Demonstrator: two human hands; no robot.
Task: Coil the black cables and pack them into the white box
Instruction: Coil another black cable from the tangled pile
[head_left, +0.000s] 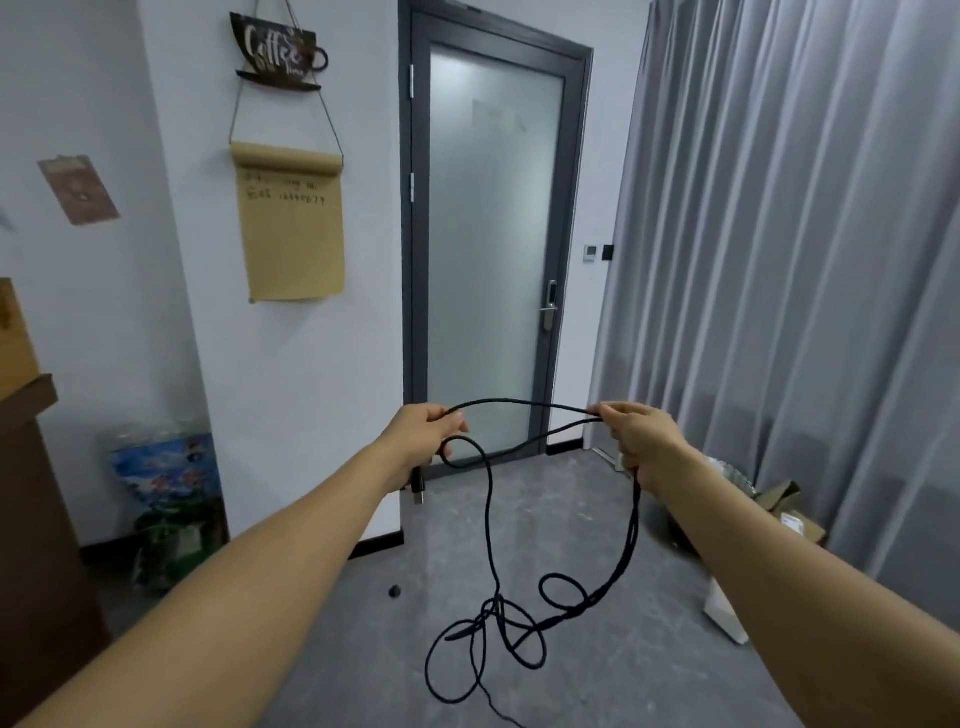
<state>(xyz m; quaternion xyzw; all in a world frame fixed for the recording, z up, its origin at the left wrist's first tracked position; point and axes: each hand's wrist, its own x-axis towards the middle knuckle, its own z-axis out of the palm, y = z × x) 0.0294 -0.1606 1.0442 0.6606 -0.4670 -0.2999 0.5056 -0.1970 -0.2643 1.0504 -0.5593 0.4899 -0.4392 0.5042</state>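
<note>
1. Head view shows both arms stretched forward with one black cable (488, 519) strung between the hands, above a grey floor (363, 649).
2. Fingers of the left hand (426, 434) are curled round the cable near its end; a plug (418, 491) hangs just below that fist, at about 9 o'clock from the frame's middle.
3. Fingers of the right hand (641, 436) pinch two strands together at about 3 o'clock, a double run dropping from that hand.
4. Between the hands the cable makes one wide arc; below, toward 6 o'clock, the rest hangs in loose, crossed loops, tangled rather than coiled.
5. A white box-like object (727, 618) stands on the floor at about 4 o'clock, partly hidden by the right forearm; whether it is the task's box I cannot tell.
6. Judged from this, coiling has barely begun: no tidy coil, nothing packed, other cables not visible.
</note>
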